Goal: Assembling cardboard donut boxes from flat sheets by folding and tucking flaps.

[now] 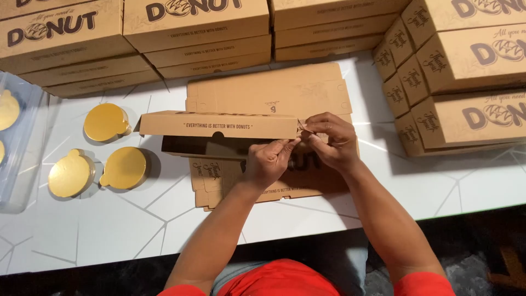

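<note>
Half-formed cardboard box (219,125) sits mid-table on the white table (109,230), resting over a pile of flat box blanks (268,96). Its long front wall stands upright; the right-hand corner looks not yet locked. Left hand (267,163) pinches the wall's right end, fingers closed narrow on the cardboard edge. Right hand (331,140) meets it at the same corner, fingertips tight on a small tab or flap; exactly what the tab slots into is hidden by the fingers. Judged progress on this box: front wall raised, corner in work, remaining sides and lid apparently unfolded. Finished closed boxes stand stacked along the far edge (197,33) and at the right (466,71). Three round gold boards (107,121) lie left of the box, well apart from both hands, beside a clear plastic bag (22,142) holding more.
</note>
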